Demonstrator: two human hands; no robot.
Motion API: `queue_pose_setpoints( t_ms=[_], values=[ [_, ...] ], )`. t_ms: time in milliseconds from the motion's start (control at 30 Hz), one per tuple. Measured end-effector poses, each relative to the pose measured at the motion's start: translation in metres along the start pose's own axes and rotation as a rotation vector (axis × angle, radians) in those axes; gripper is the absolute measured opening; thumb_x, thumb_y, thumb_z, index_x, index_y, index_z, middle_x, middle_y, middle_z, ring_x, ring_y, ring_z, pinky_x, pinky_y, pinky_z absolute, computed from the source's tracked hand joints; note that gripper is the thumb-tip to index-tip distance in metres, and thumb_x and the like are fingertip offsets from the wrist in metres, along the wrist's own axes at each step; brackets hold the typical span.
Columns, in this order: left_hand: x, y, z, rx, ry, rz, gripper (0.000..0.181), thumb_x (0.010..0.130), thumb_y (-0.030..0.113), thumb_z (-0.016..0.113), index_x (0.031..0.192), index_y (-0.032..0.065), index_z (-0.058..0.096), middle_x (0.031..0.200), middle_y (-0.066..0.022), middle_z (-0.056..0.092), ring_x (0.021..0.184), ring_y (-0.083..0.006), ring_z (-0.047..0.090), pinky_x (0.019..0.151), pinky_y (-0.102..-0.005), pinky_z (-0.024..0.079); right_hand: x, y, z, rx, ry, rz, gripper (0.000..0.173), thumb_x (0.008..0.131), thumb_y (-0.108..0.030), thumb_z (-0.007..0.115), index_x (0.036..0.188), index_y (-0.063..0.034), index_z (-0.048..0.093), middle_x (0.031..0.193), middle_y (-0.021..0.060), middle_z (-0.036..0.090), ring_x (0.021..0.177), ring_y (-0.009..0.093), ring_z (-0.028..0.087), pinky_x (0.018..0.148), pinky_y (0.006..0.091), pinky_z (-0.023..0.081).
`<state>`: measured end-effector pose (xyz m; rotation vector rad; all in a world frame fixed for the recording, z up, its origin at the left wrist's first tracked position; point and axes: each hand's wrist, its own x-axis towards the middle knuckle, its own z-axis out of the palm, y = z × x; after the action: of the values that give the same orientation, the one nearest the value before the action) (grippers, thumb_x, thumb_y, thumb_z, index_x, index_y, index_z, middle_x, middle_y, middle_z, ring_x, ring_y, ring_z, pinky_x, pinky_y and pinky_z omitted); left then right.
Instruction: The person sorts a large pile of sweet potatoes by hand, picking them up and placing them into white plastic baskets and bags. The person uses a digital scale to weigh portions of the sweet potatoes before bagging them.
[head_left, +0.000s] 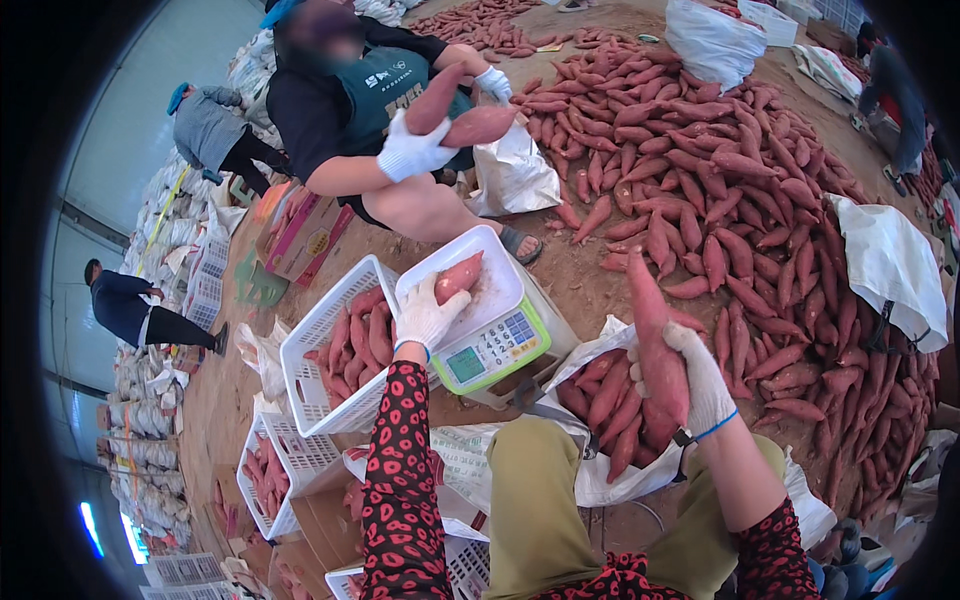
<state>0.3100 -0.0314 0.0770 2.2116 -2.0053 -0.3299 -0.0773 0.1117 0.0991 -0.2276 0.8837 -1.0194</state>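
Note:
My left hand (430, 315), in a white knit glove, grips the near end of a sweet potato (460, 276) on the white pan of a digital scale (491, 238). The scale has a green keypad panel (491, 349) with a small display. My right hand (697, 367), also gloved, holds a large, long sweet potato (658, 352) with its thin end up. Beneath it, between my knees, an open white woven sack (592, 487) holds several sweet potatoes (611, 401). To the left of the scale stands a white plastic crate (307, 409), partly filled with sweet potatoes (356, 337).
A large heap of sweet potatoes (720, 187) spreads to the right. Opposite me a seated co-worker (330, 112) holds two sweet potatoes (450, 112) beside a white sack (517, 176). More crates (289, 465) and cardboard boxes (326, 517) stand at lower left.

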Motion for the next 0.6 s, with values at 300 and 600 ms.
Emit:
queue_pose_setpoints(
  t_ms=[300, 600],
  values=[
    [0.011, -0.021, -0.006, -0.103, -0.011, -0.003, 0.094, 0.078, 0.059, 0.072, 0.148, 0.0033, 0.043, 0.146, -0.0247, 0.047, 0.135, -0.0404, 0.046, 0.111, -0.0470, 0.040, 0.017, -0.008, -0.011, 0.184, -0.051, -0.078, 0.062, 0.090, -0.049, 0.063, 0.128, -0.0011, 0.056, 0.110, 0.0166, 0.067, 0.093, 0.031, 0.066, 0.078, 0.0416, 0.055],
    [0.009, -0.015, 0.010, 0.002, 0.037, -0.076, 0.096, 0.077, 0.054, 0.074, 0.152, 0.0057, 0.037, 0.145, -0.0257, 0.047, 0.133, -0.0411, 0.049, 0.109, -0.0484, 0.042, 0.020, -0.016, -0.009, 0.235, 0.014, -0.104, 0.061, 0.091, -0.049, 0.065, 0.125, 0.0008, 0.056, 0.107, 0.0155, 0.066, 0.089, 0.028, 0.067, 0.076, 0.0389, 0.059]
  ],
)
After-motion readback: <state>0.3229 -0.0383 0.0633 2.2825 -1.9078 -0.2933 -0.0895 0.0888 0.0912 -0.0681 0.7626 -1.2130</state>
